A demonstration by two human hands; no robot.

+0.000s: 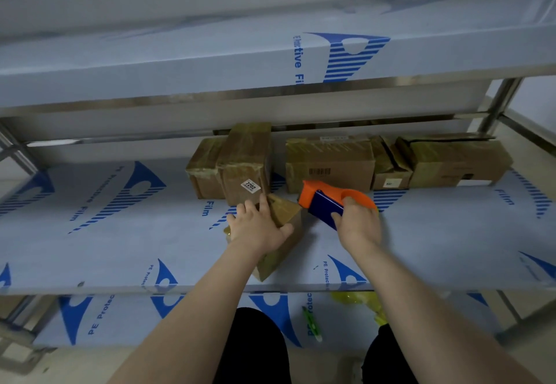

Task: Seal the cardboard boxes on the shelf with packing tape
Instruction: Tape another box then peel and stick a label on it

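A small cardboard box [285, 233] lies at an angle near the front of the middle shelf [120, 233], with tape on its top. My left hand [258, 227] rests on top of it, fingers spread and thumb against its right side. Just to the right, my right hand [358, 224] grips an orange and blue tape dispenser [325, 200], its orange nose pointing left toward the box's far corner. Behind stand several taped boxes: a tall one with a 7202 label [246, 167], a wide one with a barcode [331, 164] and others at the right [457, 161].
The shelves are metal, covered in blue-printed protective film. The upper shelf [270, 61] overhangs the work area closely. On the lower shelf lie a green pen-like tool [311, 323] and yellow plastic [367, 305]. Shelf posts stand at the right [496, 103].
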